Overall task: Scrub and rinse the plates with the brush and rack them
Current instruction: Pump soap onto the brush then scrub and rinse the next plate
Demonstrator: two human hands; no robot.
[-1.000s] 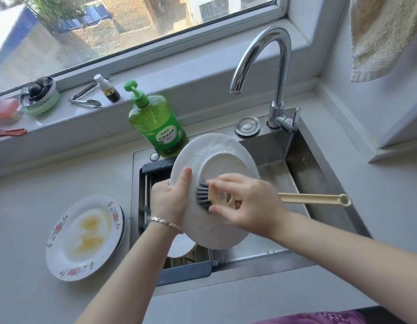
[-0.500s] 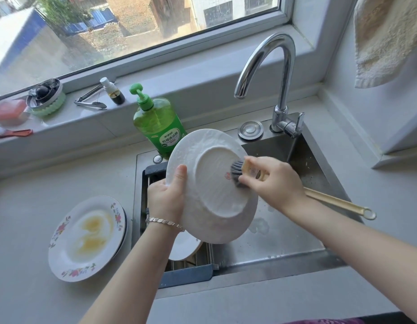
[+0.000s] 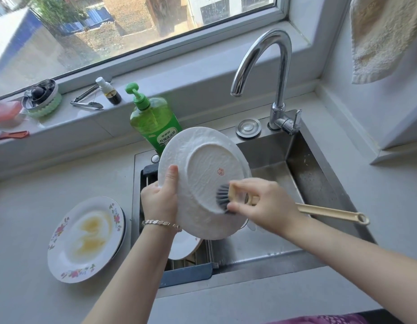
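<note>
- Now the left hand's thumb and fingers clamp the rim of the soapy white plate, held tilted above the sink with its underside up.
- The right hand's fingers grip the dish brush near its head; the grey bristles press the plate's underside.
- A second plate lies in the drainer rack at the sink's left end.
- A yellow-smeared floral plate sits left of the sink.

You can read 柠檬洗洁精 on the white label of the green soap bottle, at eleven o'clock from the white plate. The plate's red stamp is too small for you to read.
</note>
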